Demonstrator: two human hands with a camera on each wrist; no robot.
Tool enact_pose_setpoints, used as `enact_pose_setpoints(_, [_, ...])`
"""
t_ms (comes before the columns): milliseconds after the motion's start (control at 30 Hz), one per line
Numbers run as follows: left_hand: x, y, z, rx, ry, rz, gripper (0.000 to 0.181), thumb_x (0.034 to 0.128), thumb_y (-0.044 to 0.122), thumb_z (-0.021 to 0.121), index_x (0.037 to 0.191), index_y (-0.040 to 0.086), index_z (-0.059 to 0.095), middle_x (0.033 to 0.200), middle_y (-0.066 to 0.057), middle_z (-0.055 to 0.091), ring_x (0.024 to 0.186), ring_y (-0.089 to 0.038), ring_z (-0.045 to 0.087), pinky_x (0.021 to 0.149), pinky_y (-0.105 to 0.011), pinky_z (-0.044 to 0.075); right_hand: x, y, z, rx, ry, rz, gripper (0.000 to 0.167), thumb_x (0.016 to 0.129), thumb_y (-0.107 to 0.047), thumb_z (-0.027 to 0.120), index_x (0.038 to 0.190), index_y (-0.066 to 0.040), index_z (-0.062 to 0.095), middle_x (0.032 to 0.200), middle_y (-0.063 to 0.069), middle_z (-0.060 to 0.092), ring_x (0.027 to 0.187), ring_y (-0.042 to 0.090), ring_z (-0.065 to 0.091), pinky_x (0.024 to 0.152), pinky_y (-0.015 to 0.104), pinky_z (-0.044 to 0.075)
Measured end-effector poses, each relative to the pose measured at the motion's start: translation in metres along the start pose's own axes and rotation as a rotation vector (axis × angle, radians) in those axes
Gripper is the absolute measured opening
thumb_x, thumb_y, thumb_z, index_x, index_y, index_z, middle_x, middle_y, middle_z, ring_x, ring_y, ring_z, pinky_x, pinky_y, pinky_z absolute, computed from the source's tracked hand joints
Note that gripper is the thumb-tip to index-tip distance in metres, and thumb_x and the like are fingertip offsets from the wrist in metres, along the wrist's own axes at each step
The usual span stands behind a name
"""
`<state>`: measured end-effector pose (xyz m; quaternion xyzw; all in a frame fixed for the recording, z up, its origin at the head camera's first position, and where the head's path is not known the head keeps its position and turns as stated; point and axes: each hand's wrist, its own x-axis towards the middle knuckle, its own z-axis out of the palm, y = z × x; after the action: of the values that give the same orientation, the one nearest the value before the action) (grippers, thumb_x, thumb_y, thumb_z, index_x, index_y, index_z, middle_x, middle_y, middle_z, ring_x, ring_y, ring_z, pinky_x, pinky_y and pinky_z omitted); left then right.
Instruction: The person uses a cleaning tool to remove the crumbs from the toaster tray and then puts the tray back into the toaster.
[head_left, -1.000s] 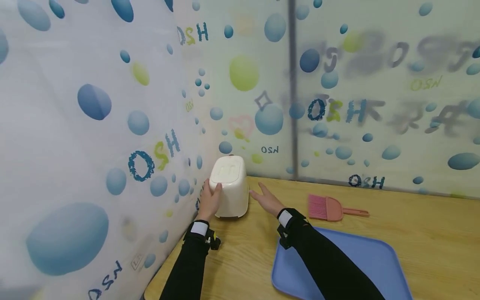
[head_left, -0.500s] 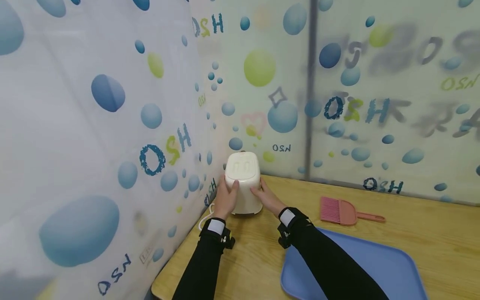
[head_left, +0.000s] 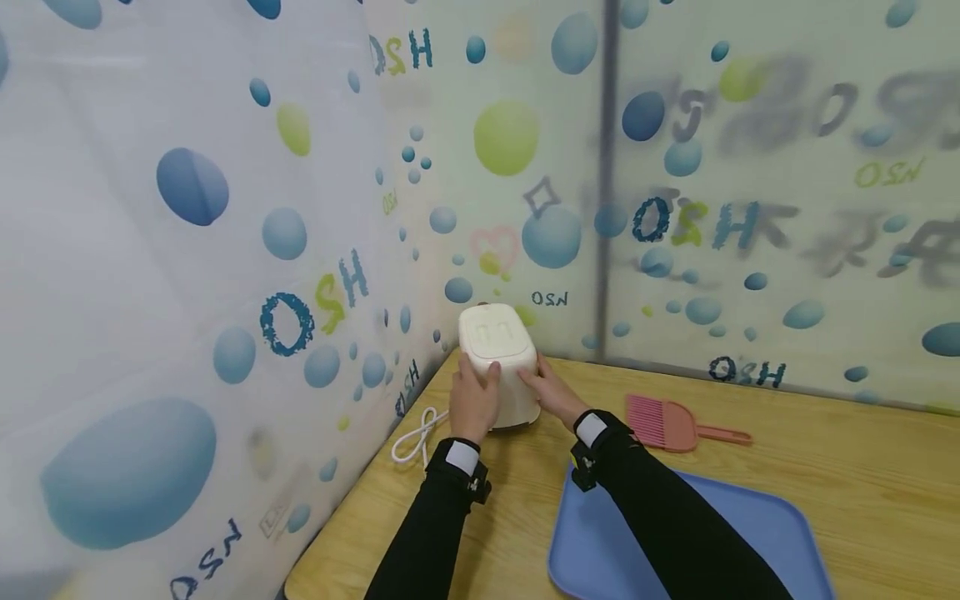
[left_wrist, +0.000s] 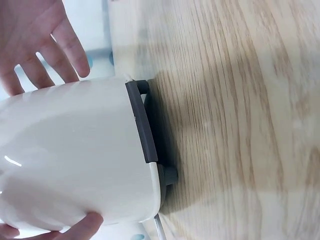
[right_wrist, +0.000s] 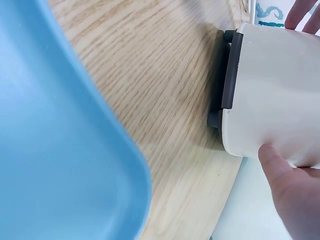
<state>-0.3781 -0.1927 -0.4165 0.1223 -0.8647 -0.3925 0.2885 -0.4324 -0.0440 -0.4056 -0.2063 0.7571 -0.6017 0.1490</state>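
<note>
A white toaster [head_left: 497,342] stands in the back left corner of the table, with a dark strip [left_wrist: 141,122] at its base. My left hand [head_left: 472,404] holds its left side, thumb on the near face. On the other side my right hand [head_left: 557,393] grips it, its thumb [right_wrist: 274,162] pressing the near face. The left wrist view shows the right hand's spread fingers [left_wrist: 70,45] along the toaster's side. A white cord [head_left: 422,435] lies looped to the left. I cannot tell whether the feet touch the wood.
A blue tray [head_left: 592,533] lies to the right, partly under my right forearm. Behind it is a pink dustpan-like piece with a ribbed brush [head_left: 675,423] and handle. Patterned curtains [head_left: 300,250] close off the left and back edges of the wooden table [head_left: 847,467].
My right hand has moved in from the side and now touches the toaster. The toaster has shifted right, away from the left curtain, and turned a little. Its white cord has come into view.
</note>
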Motion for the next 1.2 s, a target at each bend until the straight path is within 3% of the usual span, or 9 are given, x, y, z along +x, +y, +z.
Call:
enact_pose_setpoints(400, [-0.004, 0.008, 0.017, 0.003, 0.006, 0.034, 0.07, 0.1041, 0.046, 0.053, 0.154, 0.001, 0.032, 0.132, -0.033, 0.053, 0.112, -0.052, 0.059, 0.093, -0.061, 0.048, -0.007, 0.004, -0.018, -0.007, 0.006, 0.02, 0.076, 0.109, -0.044, 0.042, 0.164, -0.019, -0.004, 0.168, 0.02, 0.003, 0.152, 0.046, 0.01, 0.112, 0.072, 0.018])
enact_pose_setpoints(600, [-0.001, 0.006, 0.013, 0.0, -0.049, 0.044, 0.071, 0.1025, 0.048, 0.055, 0.152, 0.001, 0.035, 0.134, -0.03, 0.054, 0.116, -0.047, 0.059, 0.094, -0.058, 0.049, -0.007, 0.009, -0.024, 0.037, 0.029, 0.097, 0.074, 0.111, -0.042, 0.038, 0.163, -0.009, -0.003, 0.167, 0.024, 0.005, 0.152, 0.045, 0.011, 0.116, 0.065, 0.019])
enact_pose_setpoints(700, [0.005, 0.005, 0.002, -0.038, -0.08, 0.033, 0.071, 0.099, 0.048, 0.061, 0.15, 0.004, 0.039, 0.137, -0.025, 0.054, 0.121, -0.043, 0.057, 0.097, -0.058, 0.048, -0.01, 0.012, -0.024, 0.113, 0.029, 0.155, 0.071, 0.112, -0.041, 0.032, 0.161, -0.001, 0.001, 0.165, 0.03, 0.006, 0.15, 0.05, 0.011, 0.118, 0.061, 0.018])
enact_pose_setpoints(867, [0.019, 0.0, -0.007, -0.001, -0.147, 0.096, 0.076, 0.0969, 0.046, 0.065, 0.157, 0.012, 0.034, 0.149, -0.023, 0.044, 0.132, -0.045, 0.047, 0.105, -0.059, 0.042, -0.017, 0.021, -0.024, 0.23, 0.058, 0.271, 0.068, 0.113, -0.037, 0.029, 0.157, 0.01, 0.006, 0.154, 0.041, 0.022, 0.144, 0.053, 0.026, 0.118, 0.057, 0.024])
enact_pose_setpoints(1067, [0.026, -0.005, -0.007, 0.008, -0.261, 0.129, 0.068, 0.102, 0.045, 0.055, 0.159, 0.017, 0.034, 0.165, -0.02, 0.02, 0.148, -0.045, 0.027, 0.114, -0.06, 0.03, -0.023, 0.031, -0.018, 0.414, 0.089, 0.376, 0.068, 0.111, -0.036, 0.032, 0.158, 0.007, 0.006, 0.151, 0.043, 0.028, 0.141, 0.052, 0.033, 0.116, 0.053, 0.032])
enact_pose_setpoints(1200, [0.027, -0.003, -0.002, -0.022, -0.257, 0.127, 0.065, 0.1022, 0.045, 0.055, 0.158, 0.016, 0.036, 0.166, -0.02, 0.018, 0.148, -0.044, 0.026, 0.115, -0.059, 0.029, -0.022, 0.033, -0.011, 0.583, 0.143, 0.404, 0.066, 0.111, -0.03, 0.035, 0.158, 0.007, 0.008, 0.15, 0.044, 0.025, 0.141, 0.053, 0.031, 0.116, 0.055, 0.031])
